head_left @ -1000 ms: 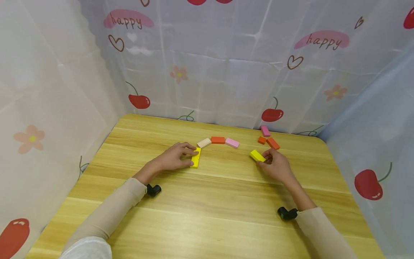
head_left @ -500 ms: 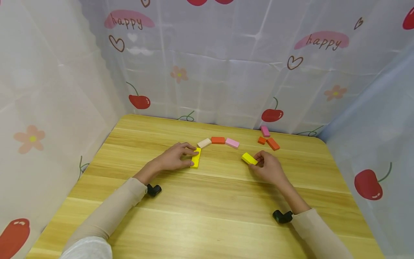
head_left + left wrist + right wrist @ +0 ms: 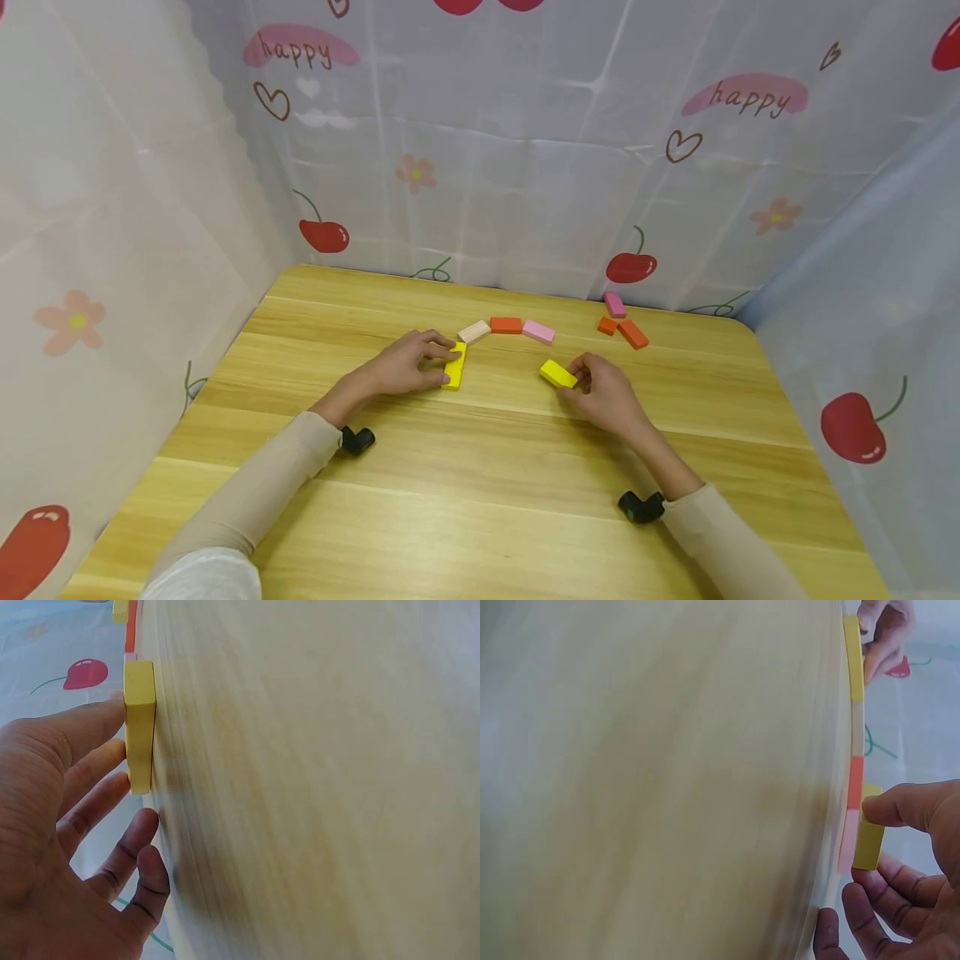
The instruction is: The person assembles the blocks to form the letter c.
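L hand (image 3: 401,367) fingers straight, flat; R hand (image 3: 603,393) fingers curled, pinching.

The right hand (image 3: 603,400) has carried its pinched yellow block (image 3: 558,373) leftward across the wooden table (image 3: 480,500), away from the orange and pink blocks near the far right corner. A second ago the block sat just below that cluster; it now lies below the pink block (image 3: 538,332) ending the curved row.
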### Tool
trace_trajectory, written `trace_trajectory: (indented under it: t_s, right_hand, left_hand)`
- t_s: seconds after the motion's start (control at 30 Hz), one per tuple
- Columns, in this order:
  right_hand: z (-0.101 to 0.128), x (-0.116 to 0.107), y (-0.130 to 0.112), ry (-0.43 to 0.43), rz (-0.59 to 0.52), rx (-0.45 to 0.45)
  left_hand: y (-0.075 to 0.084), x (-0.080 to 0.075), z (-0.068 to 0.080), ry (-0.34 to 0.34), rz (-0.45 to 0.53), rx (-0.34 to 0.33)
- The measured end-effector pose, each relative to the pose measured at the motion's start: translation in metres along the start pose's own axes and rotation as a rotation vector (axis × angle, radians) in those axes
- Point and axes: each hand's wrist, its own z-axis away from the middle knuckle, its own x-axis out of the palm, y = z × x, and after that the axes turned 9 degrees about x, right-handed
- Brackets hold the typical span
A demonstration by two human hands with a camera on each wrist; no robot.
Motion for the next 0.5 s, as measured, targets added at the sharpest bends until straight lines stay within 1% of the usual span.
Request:
trace_trajectory:
  t_s: [0.27,0.5]
  right_hand:
    - [0.003,0.004,-0.013,-0.031,-0.019,-0.028]
    - [0.004,0.012,-0.023,-0.043,0.006,-0.067]
  left_hand:
    - [0.0,0.0,0.001,0.002,0.008,0.01]
    - [0.001,0.0,0.001,0.006,-0.001,0.005]
